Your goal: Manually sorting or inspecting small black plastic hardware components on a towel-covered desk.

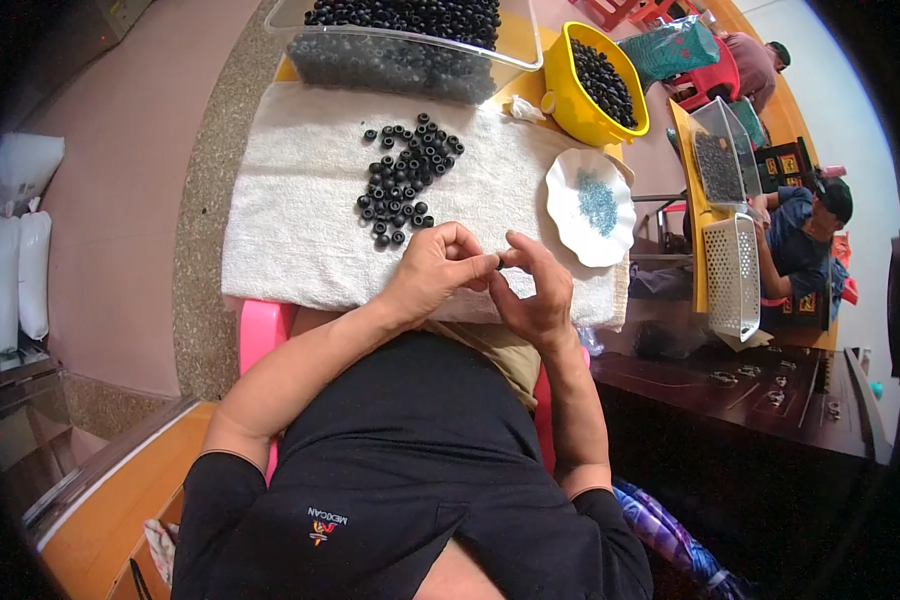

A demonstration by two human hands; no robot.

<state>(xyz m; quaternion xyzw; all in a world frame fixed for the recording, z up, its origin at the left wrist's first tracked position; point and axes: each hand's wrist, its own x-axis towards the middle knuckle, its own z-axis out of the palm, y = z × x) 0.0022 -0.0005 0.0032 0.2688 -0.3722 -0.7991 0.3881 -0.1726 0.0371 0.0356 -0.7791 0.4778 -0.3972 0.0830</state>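
Black bead (500,262) pinched close to you

In the head view, your left hand (430,275) and right hand (535,295) gripped it between them above the towel (290,220), with loose beads (408,192) left and the white dish (565,225) right, probably placed for easy reach

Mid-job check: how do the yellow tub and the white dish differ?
Shape: the yellow tub is deep with high walls; the white dish is shallow with a wavy rim.
Contents: the tub holds black beads; the dish holds tiny pale-blue pieces.
Fill: the tub's beads pile up thickly; the dish's pieces form a thin central patch.
Shared: both hold small loose pieces.
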